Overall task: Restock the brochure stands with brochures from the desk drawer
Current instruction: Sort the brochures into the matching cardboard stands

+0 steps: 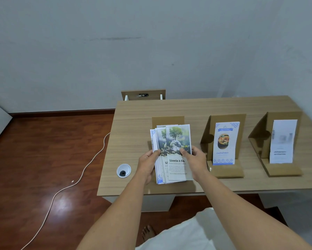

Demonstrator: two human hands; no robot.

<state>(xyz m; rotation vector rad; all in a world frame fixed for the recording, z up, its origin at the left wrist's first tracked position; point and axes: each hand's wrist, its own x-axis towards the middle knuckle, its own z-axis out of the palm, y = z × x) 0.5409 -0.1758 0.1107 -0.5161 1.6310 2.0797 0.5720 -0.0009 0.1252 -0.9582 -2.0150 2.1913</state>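
Observation:
I hold a fanned stack of brochures point(162, 141) above the desk. My left hand point(148, 163) grips the stack's left side. My right hand point(196, 161) pinches the front tree-and-globe "Liceria & Co." brochure point(177, 152), shifted to the right of the others. Behind the stack stands the left cardboard stand point(167, 120), mostly hidden. The middle stand point(223, 145) holds a blue-and-white food brochure point(224, 143). The right stand point(278, 141) holds a pale white brochure point(282, 141).
The wooden desk point(133, 132) has a round cable grommet point(123, 170) near its left front. An open drawer point(143, 94) juts out behind the desk's far edge. A white cable point(75, 183) runs over the wooden floor at left. A wall is close behind.

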